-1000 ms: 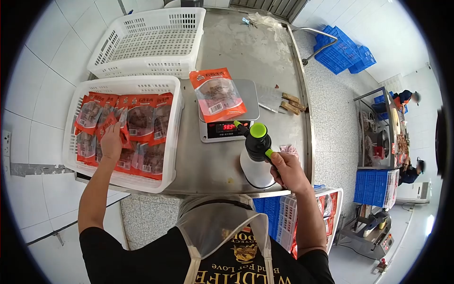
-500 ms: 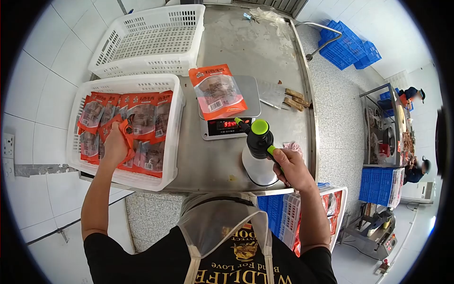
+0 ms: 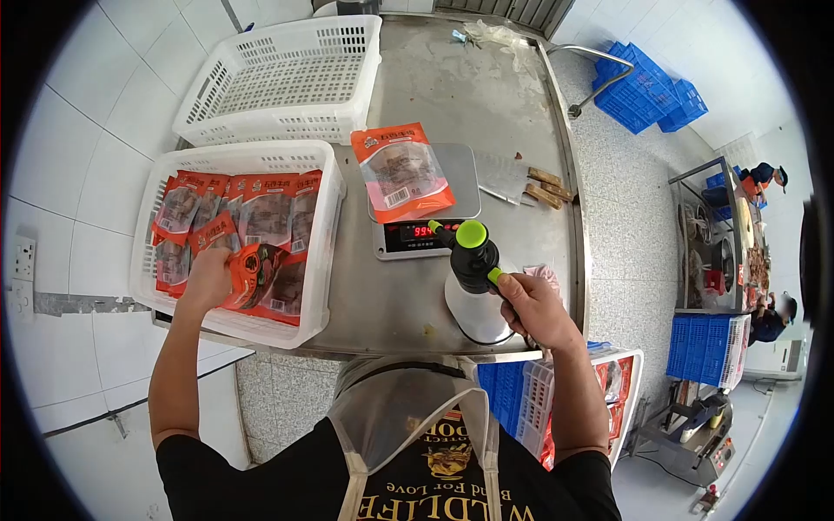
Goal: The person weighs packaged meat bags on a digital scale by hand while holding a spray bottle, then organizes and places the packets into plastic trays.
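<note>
My left hand (image 3: 207, 280) is closed on a red packet (image 3: 254, 271) inside the near white crate (image 3: 323, 260), which holds rows of red and clear packets of meat. My right hand (image 3: 537, 308) grips the handle of a spray bottle (image 3: 476, 300) with a black and green top, which stands on the steel table. Its nozzle points left, in front of the scale's display. Another red packet (image 3: 403, 172) lies on the scale (image 3: 460, 187), whose red digits are lit and partly covered by the nozzle.
An empty-looking white crate (image 3: 287, 78) sits behind the full one. Wooden-handled knives (image 3: 546, 189) lie right of the scale. Plastic film (image 3: 499, 36) is at the table's far end. Blue crates (image 3: 638, 91) stand on the floor; two people work at another table (image 3: 745, 239).
My left hand has pulled the packet up and turned it, so its printed side now shows. My right hand stays on the spray bottle. The view has shifted slightly.
</note>
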Demonstrator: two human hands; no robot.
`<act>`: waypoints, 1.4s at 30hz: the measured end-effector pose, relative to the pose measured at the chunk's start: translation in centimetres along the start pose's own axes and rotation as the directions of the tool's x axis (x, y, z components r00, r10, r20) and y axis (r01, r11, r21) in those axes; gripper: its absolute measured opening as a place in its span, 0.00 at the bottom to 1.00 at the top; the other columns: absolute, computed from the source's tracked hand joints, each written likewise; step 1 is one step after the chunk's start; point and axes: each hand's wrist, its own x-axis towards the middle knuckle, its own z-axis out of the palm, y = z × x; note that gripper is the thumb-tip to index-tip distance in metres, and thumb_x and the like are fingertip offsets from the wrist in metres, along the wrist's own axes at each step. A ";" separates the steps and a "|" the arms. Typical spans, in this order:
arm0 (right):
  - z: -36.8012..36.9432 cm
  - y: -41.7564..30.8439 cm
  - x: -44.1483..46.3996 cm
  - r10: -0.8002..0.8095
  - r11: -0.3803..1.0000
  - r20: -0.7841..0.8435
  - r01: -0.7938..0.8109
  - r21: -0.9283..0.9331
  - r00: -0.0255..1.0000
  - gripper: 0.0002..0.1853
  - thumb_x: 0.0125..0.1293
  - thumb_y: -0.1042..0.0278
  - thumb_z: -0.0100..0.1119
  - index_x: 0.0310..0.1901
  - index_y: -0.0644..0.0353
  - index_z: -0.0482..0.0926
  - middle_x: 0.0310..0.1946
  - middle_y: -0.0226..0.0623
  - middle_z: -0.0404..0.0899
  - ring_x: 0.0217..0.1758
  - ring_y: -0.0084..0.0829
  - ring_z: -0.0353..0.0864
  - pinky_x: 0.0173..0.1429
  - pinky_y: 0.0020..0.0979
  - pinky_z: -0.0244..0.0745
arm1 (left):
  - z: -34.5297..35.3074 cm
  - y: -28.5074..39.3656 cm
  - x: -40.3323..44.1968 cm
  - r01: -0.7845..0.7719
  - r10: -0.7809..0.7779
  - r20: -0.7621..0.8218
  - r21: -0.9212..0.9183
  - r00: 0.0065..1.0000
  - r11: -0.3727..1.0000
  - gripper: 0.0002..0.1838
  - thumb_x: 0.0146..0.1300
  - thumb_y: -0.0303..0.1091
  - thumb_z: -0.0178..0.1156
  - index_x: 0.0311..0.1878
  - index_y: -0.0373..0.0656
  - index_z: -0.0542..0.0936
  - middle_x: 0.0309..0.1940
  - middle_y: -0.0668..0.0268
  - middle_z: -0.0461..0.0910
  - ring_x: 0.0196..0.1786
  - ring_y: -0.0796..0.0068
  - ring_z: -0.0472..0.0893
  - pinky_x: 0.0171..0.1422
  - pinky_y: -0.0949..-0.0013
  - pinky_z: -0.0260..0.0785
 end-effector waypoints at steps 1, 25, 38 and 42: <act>-0.1 0.1 -0.2 0.000 1.000 0.002 0.000 0.001 1.000 0.25 0.81 0.46 0.46 0.45 0.64 0.78 0.19 0.24 0.69 0.16 0.14 0.63 0.20 0.21 0.57 | -0.2 0.4 -0.2 -0.020 0.022 -0.026 0.062 0.999 0.998 0.10 0.60 0.22 0.54 0.39 0.31 0.83 0.36 0.40 0.82 0.44 0.39 0.83 0.50 0.49 0.75; -0.5 1.0 -1.3 -0.022 0.993 -0.052 0.028 0.115 0.998 0.27 0.79 0.44 0.51 0.41 0.67 0.78 0.18 0.26 0.69 0.16 0.16 0.64 0.20 0.23 0.57 | -13.3 20.9 11.1 -0.348 0.457 -0.604 0.297 0.653 0.889 0.07 0.65 0.32 0.58 0.37 0.39 0.81 0.33 0.56 0.82 0.35 0.52 0.84 0.38 0.53 0.76; 1.5 4.2 -1.5 -0.127 0.976 -0.178 0.155 0.153 0.976 0.28 0.80 0.42 0.47 0.41 0.66 0.77 0.17 0.25 0.68 0.16 0.15 0.62 0.20 0.22 0.55 | 7.5 28.6 12.4 -0.676 0.725 -0.310 0.265 0.615 0.687 0.05 0.62 0.28 0.58 0.39 0.39 0.80 0.33 0.59 0.80 0.35 0.60 0.86 0.35 0.60 0.80; 1.9 2.8 -0.3 -0.127 0.973 -0.147 0.152 0.174 0.981 0.27 0.80 0.43 0.47 0.41 0.66 0.77 0.17 0.25 0.68 0.16 0.15 0.62 0.20 0.23 0.55 | 6.9 28.3 12.5 -0.666 0.716 -0.318 0.266 0.622 0.697 0.06 0.63 0.28 0.58 0.41 0.39 0.80 0.33 0.60 0.80 0.35 0.60 0.86 0.35 0.59 0.80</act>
